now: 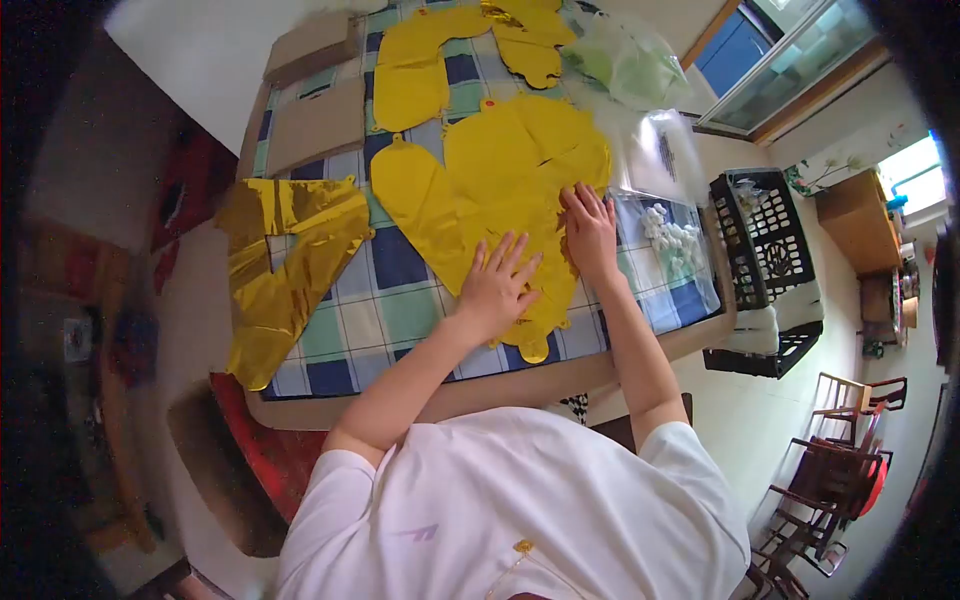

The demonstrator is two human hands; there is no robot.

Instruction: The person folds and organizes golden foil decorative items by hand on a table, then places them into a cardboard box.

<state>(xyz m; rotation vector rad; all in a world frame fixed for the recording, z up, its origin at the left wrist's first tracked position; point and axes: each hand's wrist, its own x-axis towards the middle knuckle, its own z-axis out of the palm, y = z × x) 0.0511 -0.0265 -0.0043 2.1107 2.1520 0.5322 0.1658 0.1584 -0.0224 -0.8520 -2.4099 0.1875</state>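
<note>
A flat gold foil balloon [520, 150] lies on the checked tablecloth in front of me, wide at the far end and narrowing toward the near edge. My left hand [497, 285] rests palm down on its lower part with the fingers spread. At the balloon's right side, my right hand [592, 238] lies with fingertips on the foil, fingers extended and slightly bent. To the left is another foil balloon [300, 215], shiny and angular with a small opening. Beyond these, more flat gold foil balloons [412, 85] are laid out.
Two cardboard pieces [318, 130] lie at the table's far left. On the right are a clear plastic sleeve [655, 150], a greenish plastic bag [630, 65] and a bag of small white pieces [672, 238]. Black crates [768, 245] stand beside the table; wooden chairs [830, 470] are farther right.
</note>
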